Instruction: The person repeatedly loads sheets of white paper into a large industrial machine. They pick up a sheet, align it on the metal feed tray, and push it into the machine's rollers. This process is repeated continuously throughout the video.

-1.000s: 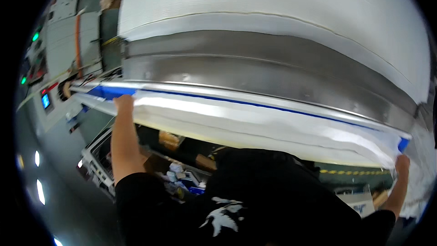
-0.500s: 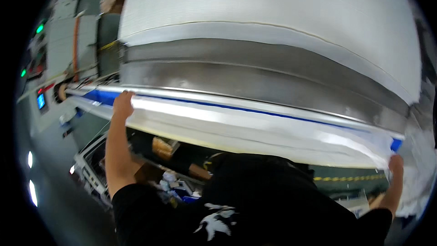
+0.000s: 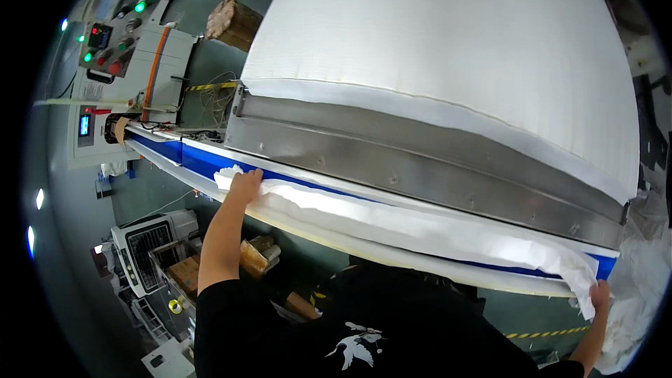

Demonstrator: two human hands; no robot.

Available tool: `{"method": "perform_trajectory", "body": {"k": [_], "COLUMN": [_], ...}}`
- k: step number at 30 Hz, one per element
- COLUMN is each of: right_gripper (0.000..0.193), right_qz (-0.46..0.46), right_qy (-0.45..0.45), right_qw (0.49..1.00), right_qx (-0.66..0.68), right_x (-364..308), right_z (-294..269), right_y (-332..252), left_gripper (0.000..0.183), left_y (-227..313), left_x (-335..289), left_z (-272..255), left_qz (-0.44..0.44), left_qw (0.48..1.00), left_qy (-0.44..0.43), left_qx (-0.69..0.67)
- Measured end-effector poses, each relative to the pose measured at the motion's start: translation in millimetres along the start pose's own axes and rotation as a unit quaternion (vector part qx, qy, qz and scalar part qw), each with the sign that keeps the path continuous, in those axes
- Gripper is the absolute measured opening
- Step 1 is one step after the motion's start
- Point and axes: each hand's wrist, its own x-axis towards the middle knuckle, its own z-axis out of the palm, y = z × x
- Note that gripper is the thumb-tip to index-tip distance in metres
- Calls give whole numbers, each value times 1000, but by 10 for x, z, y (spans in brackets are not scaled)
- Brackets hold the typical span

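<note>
A long strip of soft white sheet material (image 3: pixel 392 218), paper or cloth I cannot tell which, lies crumpled along a narrow blue conveyor belt (image 3: pixel 199 161). My left hand (image 3: pixel 246 185) is closed on the strip near its left end, and a short bunched piece sticks out past the fingers. Over at the far right, my right hand (image 3: pixel 599 295) pinches the other end, where a loose corner hangs over the belt's near edge. Between the hands the strip sags in folds. Blue belt shows on both sides of it.
Beyond the belt runs a grey metal plate (image 3: pixel 336 147), with a broad white sheet (image 3: pixel 448 42) above it. A control panel (image 3: pixel 115 35) with lit buttons stands at the left. Cardboard boxes (image 3: pixel 185 276) lie below the belt; clear plastic sheeting (image 3: pixel 633 308) is heaped at right.
The strip, stretched fairly flat before, is now narrower and more bunched, showing more blue belt. Both hands still hold it. The view has shifted, so everything sits lower and farther right.
</note>
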Motion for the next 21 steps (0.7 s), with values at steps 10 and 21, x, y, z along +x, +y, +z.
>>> {"method": "perform_trajectory", "body": {"k": [10,21], "right_gripper": [71,40], "right_qz": [-3,-126], "right_qy": [-113,-484], "right_qw": [925,456], "right_qx": [364,736], "right_x": [-493,-925], "right_z": [-151,-283], "right_y": [-1535,-4486], "left_gripper": [41,42], "left_y": [782,3179], "left_x": [-329,-1908], "left_z": [-935,-2580], "left_qz": [270,651], "left_qw": [944,707], "left_qy": [-89,185], "left_qx": [-165,-203]}}
